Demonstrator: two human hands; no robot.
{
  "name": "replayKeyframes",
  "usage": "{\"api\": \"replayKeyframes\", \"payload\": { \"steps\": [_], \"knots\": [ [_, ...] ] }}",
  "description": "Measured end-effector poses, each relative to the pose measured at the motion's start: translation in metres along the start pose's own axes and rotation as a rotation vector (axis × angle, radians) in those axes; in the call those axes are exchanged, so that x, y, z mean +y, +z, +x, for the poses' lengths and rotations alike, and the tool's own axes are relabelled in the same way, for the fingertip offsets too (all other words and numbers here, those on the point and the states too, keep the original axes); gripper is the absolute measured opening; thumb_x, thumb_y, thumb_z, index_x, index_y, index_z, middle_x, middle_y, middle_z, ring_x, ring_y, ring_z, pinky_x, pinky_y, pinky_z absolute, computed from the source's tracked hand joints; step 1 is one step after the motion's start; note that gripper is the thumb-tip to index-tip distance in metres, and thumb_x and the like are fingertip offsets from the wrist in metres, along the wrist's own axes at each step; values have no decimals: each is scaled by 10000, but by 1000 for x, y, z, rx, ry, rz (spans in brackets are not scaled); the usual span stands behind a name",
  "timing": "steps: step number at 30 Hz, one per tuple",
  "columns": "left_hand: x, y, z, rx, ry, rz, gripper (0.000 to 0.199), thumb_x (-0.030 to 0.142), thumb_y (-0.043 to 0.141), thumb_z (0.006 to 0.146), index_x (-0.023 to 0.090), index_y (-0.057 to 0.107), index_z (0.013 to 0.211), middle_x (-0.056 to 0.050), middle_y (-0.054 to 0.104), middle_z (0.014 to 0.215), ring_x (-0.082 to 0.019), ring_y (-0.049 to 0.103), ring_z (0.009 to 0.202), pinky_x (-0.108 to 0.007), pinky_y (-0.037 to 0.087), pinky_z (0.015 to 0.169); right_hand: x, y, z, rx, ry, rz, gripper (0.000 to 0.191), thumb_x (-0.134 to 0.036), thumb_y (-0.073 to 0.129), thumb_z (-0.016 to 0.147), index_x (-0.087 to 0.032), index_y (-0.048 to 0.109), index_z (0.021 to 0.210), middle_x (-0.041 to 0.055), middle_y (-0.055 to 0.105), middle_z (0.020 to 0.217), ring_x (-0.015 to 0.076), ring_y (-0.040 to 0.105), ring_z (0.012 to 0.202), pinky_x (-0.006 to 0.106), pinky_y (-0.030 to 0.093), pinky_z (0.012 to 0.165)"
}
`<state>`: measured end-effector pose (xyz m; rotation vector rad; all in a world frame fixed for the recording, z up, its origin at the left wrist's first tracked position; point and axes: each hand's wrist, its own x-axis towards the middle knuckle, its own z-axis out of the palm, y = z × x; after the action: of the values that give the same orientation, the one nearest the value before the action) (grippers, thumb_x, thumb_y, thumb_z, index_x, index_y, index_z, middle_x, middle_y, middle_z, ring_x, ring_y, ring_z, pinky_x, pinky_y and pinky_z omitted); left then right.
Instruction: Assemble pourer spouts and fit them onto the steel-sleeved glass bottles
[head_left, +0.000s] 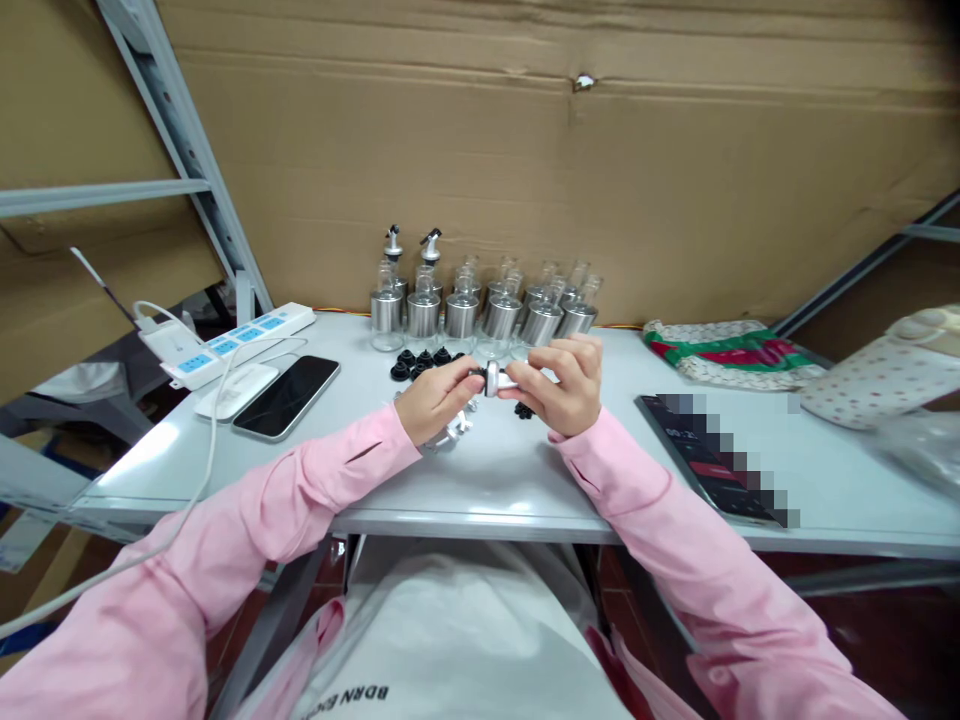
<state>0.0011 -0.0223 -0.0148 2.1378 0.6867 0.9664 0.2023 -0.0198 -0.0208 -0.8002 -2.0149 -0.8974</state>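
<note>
Brown cardboard wall (375,150), pale grey worktable (495,490): small silver-and-black pourer piece (492,379) held between two hands

Pourer piece is up off the table, about mid-width, on the near side of a double row of steel-sleeved clear glass bottles (460,318). Long axis runs left to right, close to level, roughly along the table's near edge. Black end points left, silver stem right, broad silver collar between them.

Left hand (431,400): thumb and fingertips pinched together on the black end, next to no gap. Right hand (564,385): fingers curled closed about the silver stem. My reading of the grip: one end per hand, likely so each end can be steadied against the other, collar left uncovered.

Outward: loose silver metal parts (450,432) just beside the left hand; small black parts (523,410) by the right; round black stoppers (424,360) clustered farther off, before the bottles. Probably all kept within short reach. Two far-left bottles wear silver-and-black spout tops (430,245); bottles likely stood far back, out of the elbows' way.

Left side: white power strip with blue sockets (247,335), black-screened phone with silver edge (286,398). Right side: black phone with lit screen (690,435), partly pixelated; beyond it, green, red and white cloth (727,355).
</note>
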Motion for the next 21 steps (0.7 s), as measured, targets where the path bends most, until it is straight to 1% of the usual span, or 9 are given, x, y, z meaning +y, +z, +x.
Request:
{"api": "replayKeyframes", "payload": {
  "steps": [2,4,7,9,11,15,21],
  "knots": [
    [-2,1,-1,-4,-11,-51,433,575,296,853,173,449,808,69,388,502,-77,367,455,-222,299,503,-1,0,0,43,-5,-53,338,-584,439,790,-307,631,800,37,500,726,192,459,798,360,327,796],
    [-4,3,-2,1,-50,-129,433,575,285,858,176,427,770,65,370,524,-73,353,469,-221,289,499,-1,-1,1,70,-16,-84,322,-580,465,776,-307,634,798,39,493,727,192,454,798,355,335,792],
    [-5,6,-4,19,-99,-242,438,571,275,864,180,378,698,57,337,554,-72,330,491,-227,270,495,-2,-1,1,20,22,-74,340,-585,471,767,-292,638,808,50,486,734,202,453,810,359,345,790],
    [-3,7,-3,23,-107,-298,443,577,298,855,178,369,676,53,334,569,-69,322,493,-230,268,491,-1,-1,1,-30,51,-31,339,-577,458,779,-294,639,823,53,485,746,206,455,821,365,346,796],
    [0,7,-2,28,-122,-336,451,589,336,833,175,374,657,52,335,568,-65,310,484,-230,268,479,-1,-1,1,-43,54,17,326,-560,441,799,-304,639,835,50,487,759,201,454,824,367,342,801],
    [3,6,2,44,-160,-399,448,581,402,791,172,381,610,51,339,535,-62,307,467,-229,272,458,0,0,2,-13,39,19,353,-559,392,824,-303,634,839,46,495,778,194,449,818,369,338,794],
    [-2,8,7,28,-189,-463,458,594,458,739,165,403,590,56,363,506,-52,325,436,-227,265,442,2,-1,4,23,-17,28,377,-560,377,830,-275,624,818,46,507,812,191,448,829,358,320,792]
  ]
}}
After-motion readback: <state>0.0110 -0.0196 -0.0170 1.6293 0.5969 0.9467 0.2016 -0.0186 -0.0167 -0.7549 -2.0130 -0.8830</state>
